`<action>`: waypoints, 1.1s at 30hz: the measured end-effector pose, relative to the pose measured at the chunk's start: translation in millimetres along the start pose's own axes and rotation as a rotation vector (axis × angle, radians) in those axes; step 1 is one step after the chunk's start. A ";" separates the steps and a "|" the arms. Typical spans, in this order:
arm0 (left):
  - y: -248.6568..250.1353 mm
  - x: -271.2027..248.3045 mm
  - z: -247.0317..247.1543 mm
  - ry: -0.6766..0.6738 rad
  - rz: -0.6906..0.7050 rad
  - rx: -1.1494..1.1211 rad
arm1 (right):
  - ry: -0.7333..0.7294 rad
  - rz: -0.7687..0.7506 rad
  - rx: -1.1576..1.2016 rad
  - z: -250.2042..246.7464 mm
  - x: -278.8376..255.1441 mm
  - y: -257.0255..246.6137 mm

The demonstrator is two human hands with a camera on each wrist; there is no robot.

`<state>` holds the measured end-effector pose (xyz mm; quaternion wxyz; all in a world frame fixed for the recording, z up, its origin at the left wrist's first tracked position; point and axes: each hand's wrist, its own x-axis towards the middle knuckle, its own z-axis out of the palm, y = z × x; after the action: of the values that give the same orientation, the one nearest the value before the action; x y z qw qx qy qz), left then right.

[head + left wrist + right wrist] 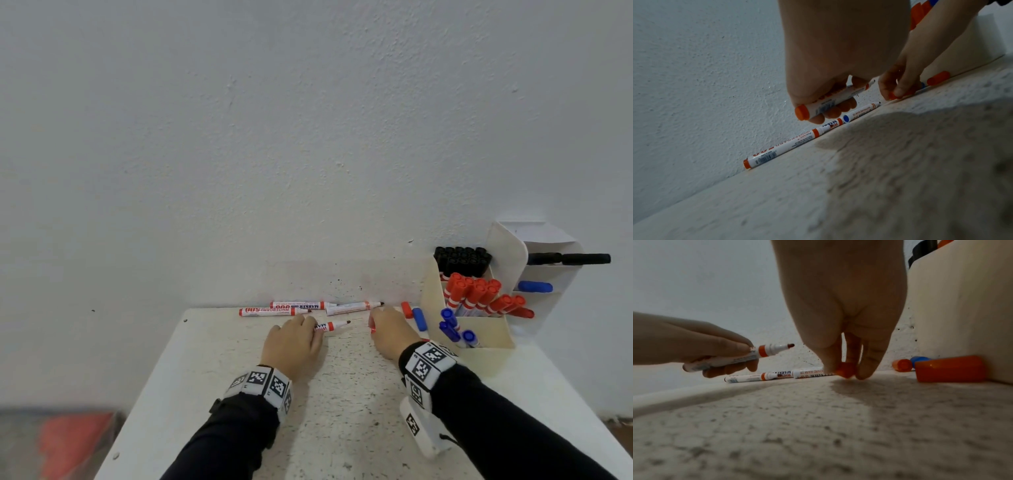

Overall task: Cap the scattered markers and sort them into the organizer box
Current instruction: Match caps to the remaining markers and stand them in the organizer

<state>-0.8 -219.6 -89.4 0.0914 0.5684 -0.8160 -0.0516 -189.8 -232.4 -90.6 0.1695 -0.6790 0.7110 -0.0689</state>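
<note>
My left hand (pixel 313 329) grips an uncapped red whiteboard marker (pixel 333 326) just above the table, tip pointing right; the left wrist view shows my fingers curled round its barrel (pixel 830 104). My right hand (pixel 373 323) pinches a red cap (pixel 846 369) between thumb and fingers, with the cap touching the tabletop. Three more uncapped markers (pixel 274 311) (pixel 298 305) (pixel 352 307) lie along the wall behind my hands. The cream organizer box (pixel 489 334) stands at the right and holds black, red and blue capped markers in separate compartments.
A loose red cap (pixel 406 309) and a blue cap (pixel 419 319) lie between my right hand and the box. Another red cap (pixel 949 368) lies against the box's wall. A second white holder (pixel 548 274) with a black marker stands behind the box. The wall runs along the table's far edge.
</note>
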 end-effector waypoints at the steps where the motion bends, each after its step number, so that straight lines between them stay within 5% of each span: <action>1: 0.9 -0.9 0.1 -0.006 -0.004 -0.002 | 0.015 -0.006 0.016 -0.4 -0.8 0.1; 8: 2.0 -1.6 -2.1 -0.004 -0.022 -0.051 | 0.248 -0.108 0.680 -8.8 -17.3 -12.3; 17: 2.5 -0.1 -0.2 -0.005 0.028 -0.015 | 0.165 -0.207 0.654 -6.9 -23.1 -15.9; 27: 5.6 -3.4 -1.8 0.082 0.020 -0.083 | 0.369 -0.185 0.715 -2.8 -22.0 -9.8; 33: 7.0 -5.5 -5.3 0.040 0.070 -0.066 | 0.168 -0.259 0.744 3.4 -29.2 -15.9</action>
<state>-4.3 -211.9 -83.4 0.1281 0.5372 -0.8312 -0.0642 -173.2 -204.2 -84.2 0.3350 -0.6472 0.5572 -0.3979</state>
